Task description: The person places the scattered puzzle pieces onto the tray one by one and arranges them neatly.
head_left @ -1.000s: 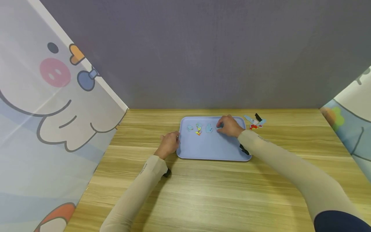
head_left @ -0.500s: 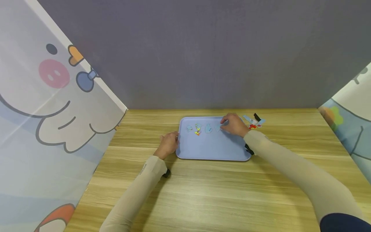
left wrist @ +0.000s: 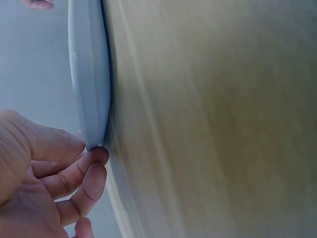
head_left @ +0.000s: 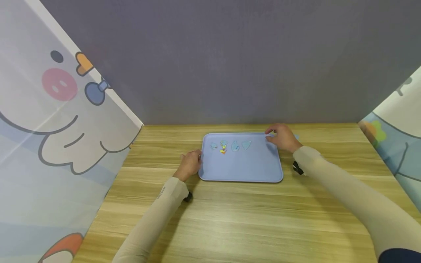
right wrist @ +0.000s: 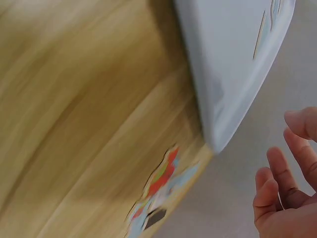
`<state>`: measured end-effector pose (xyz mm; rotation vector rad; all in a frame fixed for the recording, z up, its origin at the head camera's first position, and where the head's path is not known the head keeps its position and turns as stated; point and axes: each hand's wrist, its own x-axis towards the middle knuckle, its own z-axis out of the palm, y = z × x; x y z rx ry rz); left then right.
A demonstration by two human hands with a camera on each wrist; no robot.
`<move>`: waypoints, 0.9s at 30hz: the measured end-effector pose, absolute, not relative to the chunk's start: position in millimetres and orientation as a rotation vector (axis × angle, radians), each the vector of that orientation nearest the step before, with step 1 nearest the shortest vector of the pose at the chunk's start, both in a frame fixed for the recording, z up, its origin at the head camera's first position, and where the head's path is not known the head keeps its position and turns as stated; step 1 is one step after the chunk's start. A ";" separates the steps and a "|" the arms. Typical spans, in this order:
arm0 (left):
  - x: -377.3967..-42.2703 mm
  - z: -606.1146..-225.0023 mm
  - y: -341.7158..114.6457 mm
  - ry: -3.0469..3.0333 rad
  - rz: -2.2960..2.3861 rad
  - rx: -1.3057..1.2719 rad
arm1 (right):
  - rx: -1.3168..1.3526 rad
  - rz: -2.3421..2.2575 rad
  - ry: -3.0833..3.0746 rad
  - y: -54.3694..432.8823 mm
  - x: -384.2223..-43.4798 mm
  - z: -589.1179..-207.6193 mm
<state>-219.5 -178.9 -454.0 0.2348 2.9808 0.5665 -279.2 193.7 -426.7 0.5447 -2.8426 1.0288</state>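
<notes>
A pale blue tray (head_left: pixel 241 168) lies on the wooden table. My left hand (head_left: pixel 191 163) is at its left edge; in the left wrist view, thumb and fingers pinch the tray's rim (left wrist: pixel 91 74). Several small flat cut-out pieces lie in a row along the tray's upper half: a light blue one (head_left: pixel 213 146), a yellow and blue one (head_left: pixel 223 149), another light blue one (head_left: pixel 235 146) and a light blue triangle (head_left: pixel 246 145). Over the tray's far right corner is my right hand (head_left: pixel 283 138), its fingers apart and nothing between them.
Beside the tray's right end, a small cluster of red, blue and black cut-out pieces (right wrist: pixel 161 183) lies on the table (head_left: pixel 230 215), mostly hidden under my right hand in the head view. A grey wall (head_left: pixel 230 62) stands right behind the table.
My right hand has let go of the light blue triangle, which now lies in the row, and has moved right to the tray's far corner. The left hand stays at the rim.
</notes>
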 end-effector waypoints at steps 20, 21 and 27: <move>-217.5 -452.8 -178.6 2.977 0.573 0.237 | 0.389 0.962 -2.954 249.3 -276.7 -437.5; -217.6 -452.8 -178.6 2.977 0.572 0.236 | 0.392 0.938 -2.967 250.3 -276.7 -438.8; -217.9 -453.8 -178.8 2.971 0.572 0.226 | 0.461 0.798 -2.994 254.9 -276.6 -447.2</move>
